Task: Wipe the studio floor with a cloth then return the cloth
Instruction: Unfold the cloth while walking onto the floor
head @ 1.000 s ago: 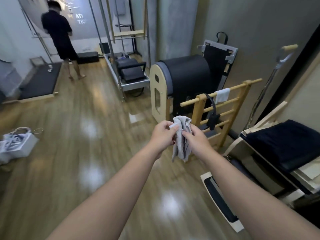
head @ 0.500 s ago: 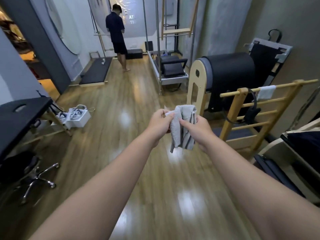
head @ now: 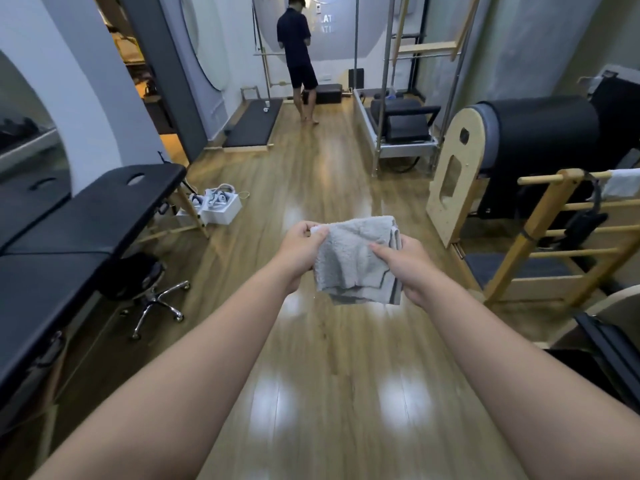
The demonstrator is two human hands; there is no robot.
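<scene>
A grey folded cloth [head: 353,261] hangs in the air at arm's length, above the glossy wooden floor [head: 311,375]. My left hand [head: 298,252] pinches its upper left corner. My right hand [head: 403,263] grips its right side, thumb laid across the front. Both arms are stretched forward. The cloth's lower edge hangs loose, well off the floor.
A black massage table [head: 86,216] and a wheeled stool [head: 138,282] stand left. White boxes [head: 218,206] lie on the floor beyond. A ladder barrel [head: 519,140] and wooden rung frame [head: 568,237] stand right. A person [head: 298,57] stands at the far end, beside a reformer frame [head: 398,129].
The view has swung left, bringing the massage table and stool into sight. The cloth has been spread wider between my hands, which have moved apart.
</scene>
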